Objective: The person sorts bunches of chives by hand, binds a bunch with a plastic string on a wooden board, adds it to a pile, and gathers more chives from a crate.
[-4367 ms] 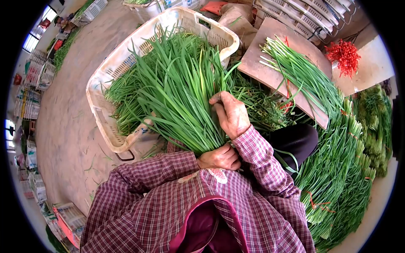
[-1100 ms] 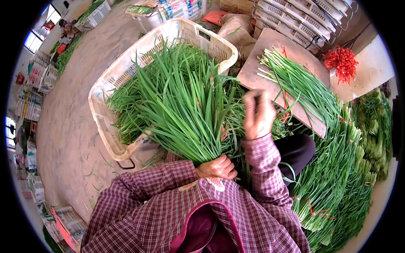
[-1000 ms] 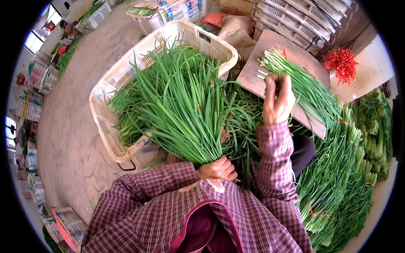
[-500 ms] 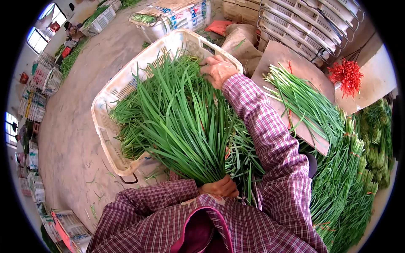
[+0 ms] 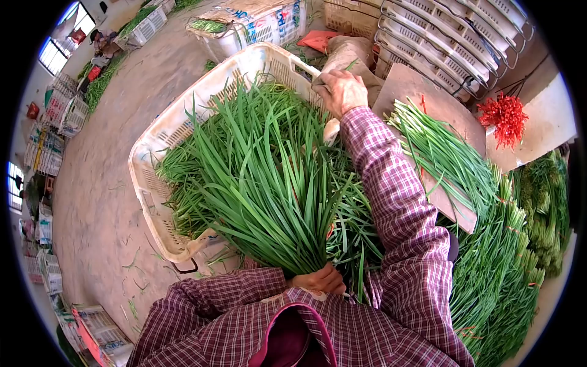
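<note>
My left hand [image 5: 319,279] is closed around the lower ends of a large bunch of garlic chives [image 5: 269,177], close to my body. The long green leaves fan up and away over a pale plastic basket [image 5: 147,177]. My right arm is stretched out, and my right hand [image 5: 343,92] sits at the basket's far right corner with its fingers curled over the rim. More loose chives [image 5: 189,202] lie in the basket beneath the bunch. Part of the rim is hidden by the hand.
To the right, a board [image 5: 385,92] carries a chive bundle [image 5: 437,147]. Tied bundles [image 5: 489,269] are piled below it. Red ties [image 5: 502,119] hang at the right. Stacked crates [image 5: 440,43] stand behind, and another person [image 5: 105,44] is far off at upper left.
My right hand has moved right, from over the chives to the basket's corner rim. The bunch in my left hand stays in place, its leaves shifting slightly.
</note>
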Demonstrator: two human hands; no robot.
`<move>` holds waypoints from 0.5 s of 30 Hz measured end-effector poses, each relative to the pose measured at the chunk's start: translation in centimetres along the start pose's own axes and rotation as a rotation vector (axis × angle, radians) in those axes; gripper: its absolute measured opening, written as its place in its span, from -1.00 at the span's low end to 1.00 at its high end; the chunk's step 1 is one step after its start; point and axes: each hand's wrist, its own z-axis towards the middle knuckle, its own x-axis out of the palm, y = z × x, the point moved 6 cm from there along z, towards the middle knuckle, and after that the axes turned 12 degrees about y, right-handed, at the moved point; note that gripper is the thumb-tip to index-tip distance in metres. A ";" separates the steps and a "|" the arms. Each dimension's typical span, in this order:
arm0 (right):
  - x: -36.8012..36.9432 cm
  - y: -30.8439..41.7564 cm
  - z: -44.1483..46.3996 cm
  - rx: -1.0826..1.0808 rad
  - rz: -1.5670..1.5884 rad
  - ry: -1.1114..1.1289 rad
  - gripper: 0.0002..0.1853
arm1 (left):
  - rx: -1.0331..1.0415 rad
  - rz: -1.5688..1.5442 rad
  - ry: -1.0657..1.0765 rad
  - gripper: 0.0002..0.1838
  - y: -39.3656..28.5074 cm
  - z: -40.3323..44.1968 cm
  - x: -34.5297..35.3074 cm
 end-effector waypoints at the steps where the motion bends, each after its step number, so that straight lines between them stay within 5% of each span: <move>1: -0.6 -0.2 0.3 0.033 0.002 0.034 -0.79 | 0.008 0.004 -0.057 -0.72 0.0 0.0 -0.1; 5: 1.4 -1.7 1.6 0.085 -0.006 0.201 -0.74 | -0.100 -0.005 -0.077 -0.68 3.1 0.6 -3.1; 10: 4.3 -1.6 1.3 -0.201 0.178 0.119 -0.51 | -0.056 0.028 0.018 -0.69 2.7 0.6 -3.0; 15: 7.4 -0.5 -0.2 -0.290 -0.077 0.193 -0.68 | -0.110 -0.047 0.052 -0.72 2.0 1.1 -3.5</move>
